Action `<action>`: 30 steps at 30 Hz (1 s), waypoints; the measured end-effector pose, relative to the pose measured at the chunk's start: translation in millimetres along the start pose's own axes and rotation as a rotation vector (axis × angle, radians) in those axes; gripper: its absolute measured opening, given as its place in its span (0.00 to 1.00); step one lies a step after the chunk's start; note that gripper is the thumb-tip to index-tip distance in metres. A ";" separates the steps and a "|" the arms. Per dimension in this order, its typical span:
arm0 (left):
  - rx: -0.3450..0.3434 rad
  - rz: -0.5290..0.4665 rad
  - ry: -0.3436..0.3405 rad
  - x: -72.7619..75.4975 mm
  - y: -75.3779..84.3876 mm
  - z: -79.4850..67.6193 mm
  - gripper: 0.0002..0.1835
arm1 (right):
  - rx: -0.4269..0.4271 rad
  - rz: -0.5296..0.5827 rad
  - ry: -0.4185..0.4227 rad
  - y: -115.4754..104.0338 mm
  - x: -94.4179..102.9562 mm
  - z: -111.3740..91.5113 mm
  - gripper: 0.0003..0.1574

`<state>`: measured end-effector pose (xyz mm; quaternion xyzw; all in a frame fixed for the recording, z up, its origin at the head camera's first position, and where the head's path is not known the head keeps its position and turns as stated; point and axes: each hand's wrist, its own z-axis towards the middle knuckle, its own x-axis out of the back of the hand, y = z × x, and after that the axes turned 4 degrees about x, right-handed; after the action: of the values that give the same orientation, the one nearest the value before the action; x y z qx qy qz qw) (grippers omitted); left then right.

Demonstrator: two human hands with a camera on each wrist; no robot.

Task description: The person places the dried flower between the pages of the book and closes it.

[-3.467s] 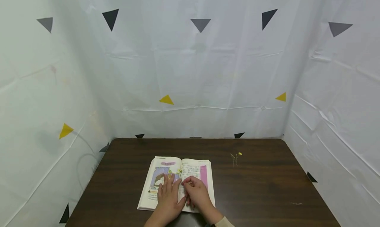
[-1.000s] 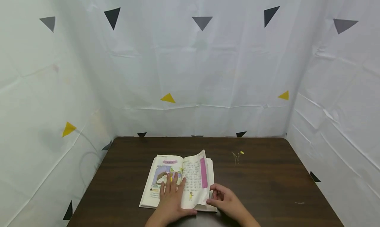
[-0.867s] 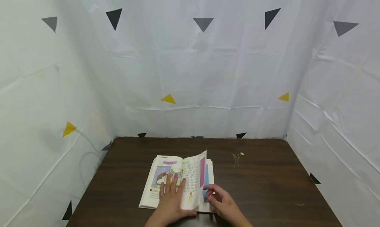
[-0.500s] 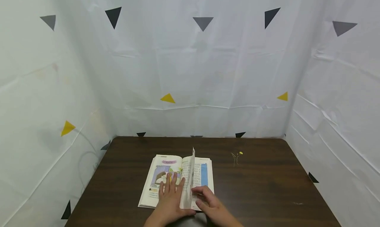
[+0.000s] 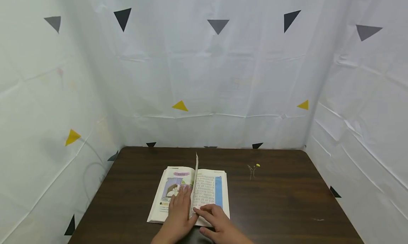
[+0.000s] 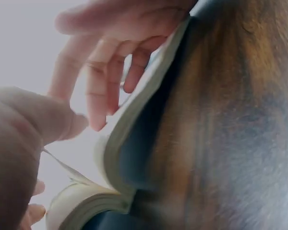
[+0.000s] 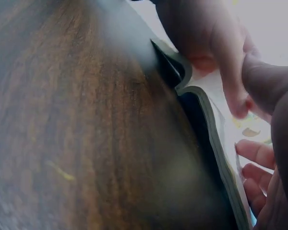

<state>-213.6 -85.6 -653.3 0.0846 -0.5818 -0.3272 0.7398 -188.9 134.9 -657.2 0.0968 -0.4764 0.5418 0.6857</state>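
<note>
An open book (image 5: 208,191) lies near the front of the table, one loose page (image 5: 194,183) standing nearly upright at its spine. My left hand (image 5: 179,212) lies on the left page, fingers straight, its thumb close to the foot of the spine. From the right, my right hand (image 5: 218,222) reaches over the lower right page. Its index fingertip is right at the raised page, and its thumb is well apart from the index finger. In the left wrist view, the right hand (image 6: 129,43) spreads its fingers over the book (image 6: 115,148).
A small yellow flower (image 5: 257,165) with thin stems lies at the back right of the dark wooden table (image 5: 280,201). White sheeting (image 5: 223,77) with printed triangles rises behind the table and along both sides.
The right hand has moved left from the book's right edge. With it, the page has swung up from the right side, uncovering one with a blue strip. The left thumb has drawn in.
</note>
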 end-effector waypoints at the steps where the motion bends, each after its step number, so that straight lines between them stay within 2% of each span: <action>1: 0.018 -0.025 0.020 3.5 0.3 0.0 0.50 | 0.003 -0.005 0.003 -0.5 -0.2 0.2 0.37; 6: 0.168 -0.183 0.152 21.1 4.3 -1.3 0.47 | -0.008 0.022 0.030 -1.3 1.6 -1.2 0.34; 9: 0.249 -0.201 0.210 28.0 7.0 -3.0 0.49 | -0.070 0.083 0.019 1.3 2.6 -3.1 0.31; 12: 0.336 -0.145 0.240 33.9 8.3 -3.2 0.50 | -0.097 0.143 0.040 5.6 2.7 -4.8 0.27; 16: 0.452 -0.136 0.227 44.6 4.6 1.0 0.48 | -0.098 0.272 0.104 9.8 6.2 -6.0 0.22; 19: 0.503 -0.106 0.190 51.0 -3.2 3.3 0.46 | -0.180 0.439 0.119 11.0 11.9 -6.8 0.19; 22: 0.540 -0.035 0.159 54.6 -9.8 2.2 0.46 | -0.266 0.502 0.142 13.1 15.3 -9.6 0.17; 24: 0.552 0.015 0.149 55.5 -11.7 0.5 0.48 | -0.301 0.451 0.153 15.1 15.5 -12.7 0.16; 27: 0.551 0.072 0.147 55.2 -11.4 -0.8 0.53 | -0.322 0.280 0.155 18.5 13.3 -17.8 0.17; 30: 0.544 0.103 0.161 56.4 -9.7 0.7 0.47 | -0.306 0.092 0.181 21.6 11.3 -20.3 0.20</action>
<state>-211.8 -125.8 -612.6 0.2760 -0.5913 -0.1135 0.7492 -196.3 164.0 -667.6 -0.0797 -0.4936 0.5002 0.7070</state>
